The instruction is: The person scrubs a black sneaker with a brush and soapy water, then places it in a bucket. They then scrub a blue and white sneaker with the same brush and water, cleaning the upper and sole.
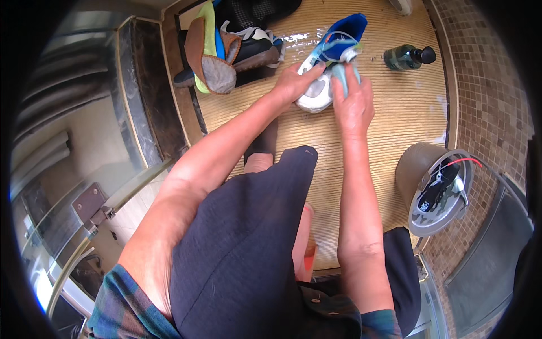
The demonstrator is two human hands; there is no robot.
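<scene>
Above the ribbed floor, a white and blue shoe (315,101) is tilted, its white toe toward me and its blue collar pointing away. My left hand (296,82) grips its left side, thumb over the upper. In my right hand (355,104) is a light-blue scrubbing piece (340,80), perhaps a sponge or brush, pressed close to the shoe's right side. Motion blur and the fingers hide its full shape. Pale laces loop loosely over the shoe's opening, near the right fingertips.
Several shoes and brown fleece-lined slippers (218,76) are heaped at the far left. A dark green bottle (402,58) with a black cap lies or stands at the right. Nearer, a grey-brown bucket (406,178) holds a black item and water. Mosaic tile (478,80) borders the wet ribbed floor (381,110).
</scene>
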